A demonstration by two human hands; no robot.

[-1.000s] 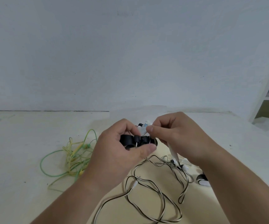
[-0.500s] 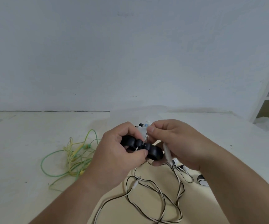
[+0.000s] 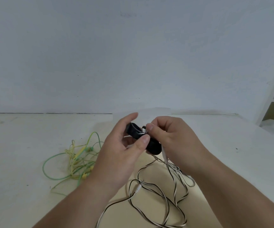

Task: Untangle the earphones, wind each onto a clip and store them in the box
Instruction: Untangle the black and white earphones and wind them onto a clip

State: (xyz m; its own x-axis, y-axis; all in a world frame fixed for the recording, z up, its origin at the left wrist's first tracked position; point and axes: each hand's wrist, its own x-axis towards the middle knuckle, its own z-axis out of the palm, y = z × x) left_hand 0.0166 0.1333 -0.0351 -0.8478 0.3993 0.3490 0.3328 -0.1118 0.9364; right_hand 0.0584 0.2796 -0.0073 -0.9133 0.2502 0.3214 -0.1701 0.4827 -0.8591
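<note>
Black clip [image 3: 143, 139], black-and-white striped earphone cable [image 3: 166, 196], green-yellow earphones [image 3: 77, 160], cream table [image 3: 17, 153], pale grey wall [image 3: 133, 55]

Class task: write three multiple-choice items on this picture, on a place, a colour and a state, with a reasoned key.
1. Where do the green-yellow earphones lie? A. on the table, left of the left hand. B. in a box. C. on the floor.
2. What colour is the clip? A. red. B. black. C. white.
3. How is the white earphone cable? A. fully wound. B. mostly loose on the table. C. boxed.
Key: 1 A, the tangle lies there; 2 B, the left hand holds a black clip; 3 B, loops sprawl below the right hand.
</note>
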